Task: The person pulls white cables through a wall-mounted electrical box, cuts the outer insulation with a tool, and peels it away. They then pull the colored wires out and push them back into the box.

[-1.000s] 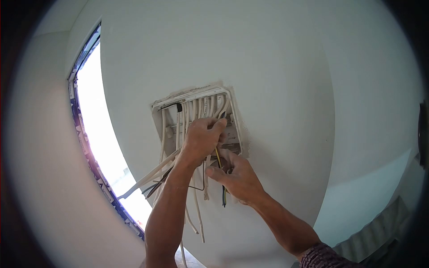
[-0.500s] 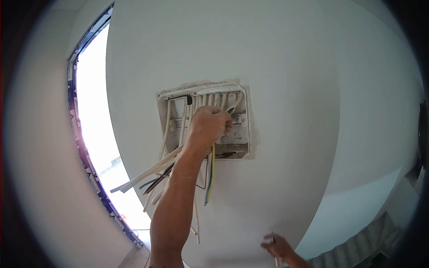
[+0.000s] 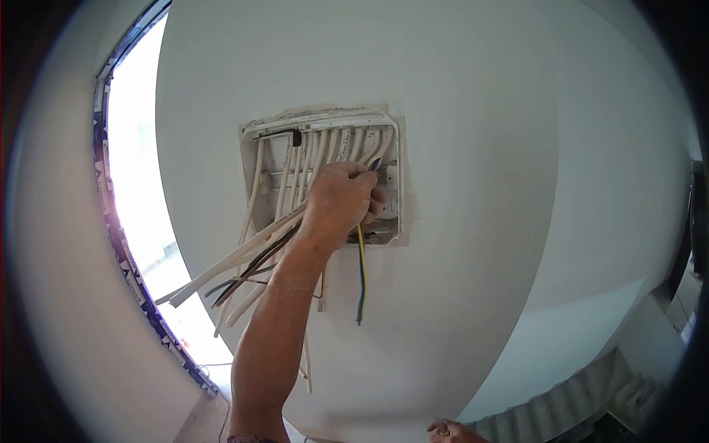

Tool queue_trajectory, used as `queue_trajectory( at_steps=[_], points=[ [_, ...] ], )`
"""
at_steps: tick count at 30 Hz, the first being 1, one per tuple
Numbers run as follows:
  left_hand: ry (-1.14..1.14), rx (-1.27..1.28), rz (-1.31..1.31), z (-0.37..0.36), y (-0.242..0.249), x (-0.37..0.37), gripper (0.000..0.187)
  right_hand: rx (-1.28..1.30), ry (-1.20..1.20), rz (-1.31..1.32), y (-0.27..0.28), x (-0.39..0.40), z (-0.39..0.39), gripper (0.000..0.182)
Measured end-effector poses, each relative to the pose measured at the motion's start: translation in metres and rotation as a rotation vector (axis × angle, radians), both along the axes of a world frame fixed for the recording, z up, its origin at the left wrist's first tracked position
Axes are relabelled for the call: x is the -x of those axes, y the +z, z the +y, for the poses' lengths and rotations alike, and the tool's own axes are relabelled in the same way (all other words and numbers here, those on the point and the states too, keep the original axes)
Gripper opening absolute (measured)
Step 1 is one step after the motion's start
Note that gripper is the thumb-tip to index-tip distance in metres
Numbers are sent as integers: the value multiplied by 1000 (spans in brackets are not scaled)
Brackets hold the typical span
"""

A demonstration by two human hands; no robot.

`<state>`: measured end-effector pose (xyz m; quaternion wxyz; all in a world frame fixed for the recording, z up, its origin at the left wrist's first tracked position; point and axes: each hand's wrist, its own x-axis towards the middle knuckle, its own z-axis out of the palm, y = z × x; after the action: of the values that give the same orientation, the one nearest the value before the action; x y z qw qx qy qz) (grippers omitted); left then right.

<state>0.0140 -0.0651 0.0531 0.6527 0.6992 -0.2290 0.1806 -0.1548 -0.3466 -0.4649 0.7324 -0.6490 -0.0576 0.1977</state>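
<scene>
My left hand (image 3: 340, 196) is closed on a pale sheathed cable (image 3: 387, 142) inside a recessed electrical box (image 3: 399, 193) in the wall. The sheath looks split just above my fingers, where dark wire shows. A yellow-green wire (image 3: 362, 269) hangs below this hand, over the box's lower edge. At the bottom edge of the view, well away from the box, my right hand (image 3: 450, 432) has its fingers curled. Whatever it may hold is too small and cut off to name.
Several white cables (image 3: 321, 151) come down from the top of the box. Others, with black and brown wires (image 3: 255, 269), stick out to the lower left. A bright opening with a taped frame (image 3: 122, 244) stands at left. Ridged steps (image 3: 543, 413) lie at lower right.
The view has shifted, so the box sits further up and left. My left hand stays at the cable, and more dark wire shows above it. My right hand is lower, partly out of view.
</scene>
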Motion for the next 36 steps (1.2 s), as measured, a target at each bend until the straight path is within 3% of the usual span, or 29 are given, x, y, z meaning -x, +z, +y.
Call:
queue_trajectory(
  at_steps=[1, 2, 5, 7, 8, 9, 11, 12, 14, 16, 18, 22, 24, 27, 28, 30, 31, 33, 36],
  points=[
    [-12, 46, -3, -4, -4, -5, 20, -190, -13, -47, 8, -4, -2, 52],
    [-8, 47, 2, -7, -9, -10, 20, -35, 20, 60, 17, -11, -8, 59],
    [15, 223, -33, -12, -22, -20, 17, -54, 19, -12, 34, -11, -5, 67],
    [-220, 396, 22, -13, -26, -23, 15, -180, 52, -63, 1, -18, -4, 70],
    [-220, 392, 19, -14, -29, -26, 15, -302, 82, -111, -14, -20, -3, 73],
    [-261, 451, 4, -16, -32, -30, 14, -305, 84, -115, -25, -20, -2, 73],
    [-299, 510, -9, -24, -32, -32, 12, -72, 70, 33, -37, -19, 1, 77],
    [-287, 551, -34, -32, -29, -33, 10, -172, 123, -25, -41, -17, 0, 82],
    [-276, 602, -55, -35, -27, -34, 9, -113, 94, -7, -45, -24, 2, 85],
    [-295, 577, -69, -31, -27, -35, 8, -60, 64, 10, -37, -25, 3, 89],
    [-286, 539, -69, -29, -25, -38, 9, -134, -25, -176, -11, -20, 4, 74],
    [-207, 399, -90, -21, -25, -36, 17, -272, -58, -207, -9, -25, -1, 68],
    [-103, 330, -117, -22, -24, -37, 20, 13, -25, -121, -5, -30, -4, 57],
    [65, 223, -157, -19, -23, -36, 25, 163, -54, -86, 28, -23, 3, 52],
    [127, 187, -173, -17, -22, -35, 26, 163, -58, -89, 35, -24, 0, 52],
    [195, 93, -195, -14, -20, -30, 27, -81, 19, -194, 50, -27, -6, 36],
    [267, 2, -213, -12, -19, -29, 29, -78, 13, -202, 67, -31, -7, 36],
    [309, -64, -256, -9, -19, -33, 30, 66, -64, 54, 121, -37, -7, 48],
    [434, -192, -370, -6, -19, -31, 31, 220, -116, -29, 197, -39, -1, 46]
  ],
)
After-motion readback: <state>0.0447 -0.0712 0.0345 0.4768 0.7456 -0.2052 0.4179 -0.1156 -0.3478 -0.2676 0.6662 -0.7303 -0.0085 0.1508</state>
